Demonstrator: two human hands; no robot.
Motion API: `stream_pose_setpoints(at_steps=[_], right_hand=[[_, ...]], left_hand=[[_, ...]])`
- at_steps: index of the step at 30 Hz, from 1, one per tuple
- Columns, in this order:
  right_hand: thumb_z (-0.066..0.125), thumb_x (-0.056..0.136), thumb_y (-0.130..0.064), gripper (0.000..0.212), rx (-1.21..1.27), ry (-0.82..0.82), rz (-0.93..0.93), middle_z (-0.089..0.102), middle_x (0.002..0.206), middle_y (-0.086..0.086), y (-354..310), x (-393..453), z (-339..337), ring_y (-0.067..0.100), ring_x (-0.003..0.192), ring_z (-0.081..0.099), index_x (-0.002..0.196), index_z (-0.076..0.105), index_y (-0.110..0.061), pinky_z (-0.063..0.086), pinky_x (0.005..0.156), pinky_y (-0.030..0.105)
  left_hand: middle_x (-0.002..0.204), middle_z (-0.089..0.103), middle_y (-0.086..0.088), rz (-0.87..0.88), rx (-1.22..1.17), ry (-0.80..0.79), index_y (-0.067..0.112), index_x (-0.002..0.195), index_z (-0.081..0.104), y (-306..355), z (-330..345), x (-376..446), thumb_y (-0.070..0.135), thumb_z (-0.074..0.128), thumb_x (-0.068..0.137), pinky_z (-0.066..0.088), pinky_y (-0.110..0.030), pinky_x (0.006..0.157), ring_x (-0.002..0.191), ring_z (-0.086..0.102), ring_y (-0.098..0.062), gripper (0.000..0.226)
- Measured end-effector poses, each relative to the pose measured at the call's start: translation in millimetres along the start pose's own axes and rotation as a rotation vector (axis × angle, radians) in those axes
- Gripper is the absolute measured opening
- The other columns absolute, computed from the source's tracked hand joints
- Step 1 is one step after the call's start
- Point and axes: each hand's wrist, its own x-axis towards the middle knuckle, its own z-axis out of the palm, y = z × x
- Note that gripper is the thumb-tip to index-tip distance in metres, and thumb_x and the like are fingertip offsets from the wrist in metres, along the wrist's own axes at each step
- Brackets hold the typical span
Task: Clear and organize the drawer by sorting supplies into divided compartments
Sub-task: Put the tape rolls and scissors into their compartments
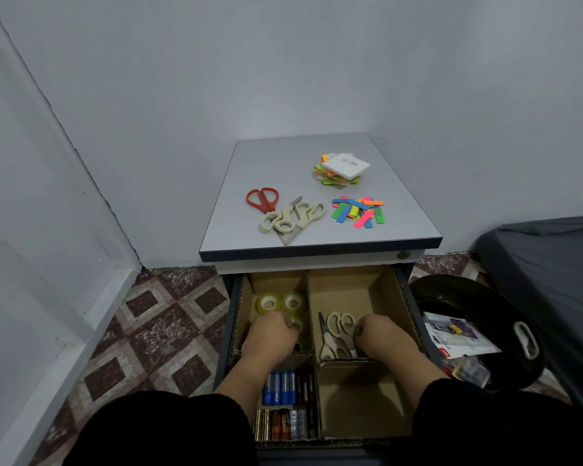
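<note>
Inside, beige scissors touch right fingers.

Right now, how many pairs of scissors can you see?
4, maybe more: red scissors and two overlapping beige scissors on the cabinet top, and another beige pair in the drawer's back right compartment, where more may overlap.
</note>
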Motion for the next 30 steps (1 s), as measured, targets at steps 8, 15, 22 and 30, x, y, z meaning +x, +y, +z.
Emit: stream_pose_setpoints(at_steps=[8, 15, 22, 30], right_hand=[[0.048, 0.097, -0.029, 0.014, 0.115, 0.472, -0.293, 0.058, 0.084, -0.008, -11.5, -39.7, -15.2, 0.008, 0.072, 0.057, 0.097, 0.061, -0.025, 0.05, 0.063, 0.024], [0.054, 0.096, -0.021, 0.017, 0.307, 0.836, -0.565, 0.059, 0.098, -0.003, -75.0, -38.3, -73.6, 0.006, 0.082, 0.053, 0.107, 0.064, -0.014, 0.04, 0.067, 0.013], [0.045, 0.098, -0.033, 0.025, 0.191, 0.554, -0.258, 0.057, 0.089, 0.006, -143.8, -5.0, -118.3, 0.018, 0.077, 0.051, 0.09, 0.054, -0.012, 0.035, 0.058, 0.027], [0.055, 0.093, -0.033, 0.023, 0.072, 0.42, -0.145, 0.052, 0.088, 0.006, -160.4, 14.3, -136.3, 0.021, 0.08, 0.05, 0.087, 0.049, -0.011, 0.038, 0.063, 0.028]], left_hand=[[0.091, 0.056, 0.012, 0.214, -0.196, 0.37, 0.022, 0.102, 0.065, 3.3, -7.8, -14.2, 0.02, 0.053, 0.095, 0.048, -0.022, 0.074, 0.084, 0.056, -0.006, 0.015], [0.096, 0.057, 0.006, 0.427, -0.239, 0.793, 0.011, 0.108, 0.064, 45.4, -74.2, 14.8, 0.018, 0.049, 0.097, 0.048, -0.022, 0.077, 0.092, 0.054, -0.01, 0.019], [0.097, 0.061, -0.012, 0.189, -0.035, 0.619, 0.005, 0.1, 0.066, 61.9, -117.4, 81.0, 0.019, 0.043, 0.099, 0.044, -0.029, 0.07, 0.087, 0.058, -0.023, 0.028], [0.094, 0.064, -0.009, 0.013, 0.157, 0.435, 0.007, 0.102, 0.065, 66.4, -118.6, 104.4, 0.016, 0.057, 0.093, 0.041, -0.026, 0.065, 0.079, 0.055, -0.019, 0.015]])
